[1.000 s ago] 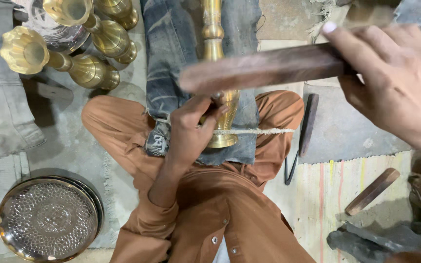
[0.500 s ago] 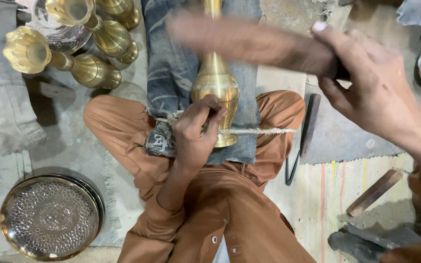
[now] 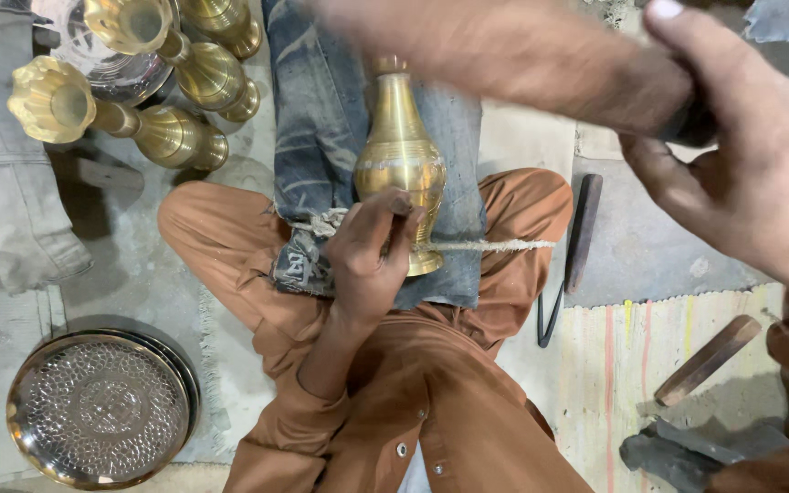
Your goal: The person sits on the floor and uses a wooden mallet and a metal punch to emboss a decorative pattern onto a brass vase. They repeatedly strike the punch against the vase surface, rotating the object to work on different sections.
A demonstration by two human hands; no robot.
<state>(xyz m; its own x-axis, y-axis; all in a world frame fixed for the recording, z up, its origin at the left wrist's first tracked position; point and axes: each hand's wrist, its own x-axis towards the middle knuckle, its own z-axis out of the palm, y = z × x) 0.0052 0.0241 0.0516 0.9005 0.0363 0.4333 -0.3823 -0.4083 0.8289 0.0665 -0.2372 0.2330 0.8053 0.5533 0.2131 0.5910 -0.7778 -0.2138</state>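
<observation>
I'm pinching a small tool against the brass vase (image 3: 401,169) with my left hand (image 3: 369,260); my right hand (image 3: 741,173) is gripping a blurred wooden mallet (image 3: 504,55), raised.

Grey concrete floor (image 3: 230,383), dusty and scuffed; striped woven mat (image 3: 632,383) right of it; embossed round metal tray (image 3: 98,409) resting at left.

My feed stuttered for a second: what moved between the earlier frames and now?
The right hand swung its wooden stick from level across the vase to higher and tilted; the stick is blurred. More of the vase now shows. The left hand stayed on the vase's lower part, pinching a small tool. The rope, denim cloth, tray and spare vases stayed put.
</observation>
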